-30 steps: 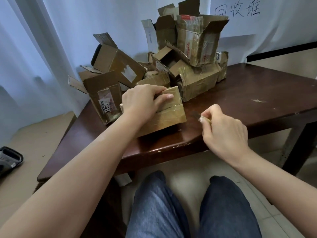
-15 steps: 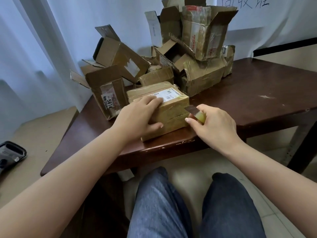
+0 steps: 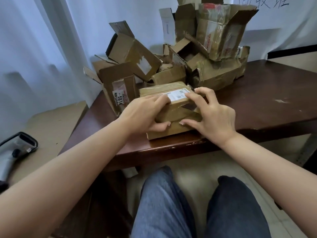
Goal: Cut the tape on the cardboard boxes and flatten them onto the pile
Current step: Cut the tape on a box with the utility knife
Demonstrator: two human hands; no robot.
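Note:
A small cardboard box [image 3: 172, 111], wrapped in brown tape and bearing a white label, lies at the near edge of the dark wooden table [image 3: 267, 103]. My left hand [image 3: 144, 114] grips its left end, fingers on top and thumb on the front face. My right hand [image 3: 211, 115] arches over its right end, fingertips on the top and thumb on the front. The dark blade of a utility knife [image 3: 188, 106] shows under that palm, between thumb and index finger; its handle is hidden.
Behind the box rises a pile of opened cardboard boxes [image 3: 214, 48] against the wall. An open box with a 5814 label [image 3: 118, 86] stands to the left. A grey and black device [image 3: 17, 146] lies at the far left. My knees [image 3: 164, 203] are under the table edge.
The box was turned label up. My right hand, which held the knife beside the box, has moved onto its right end. My left hand has shifted to the left end.

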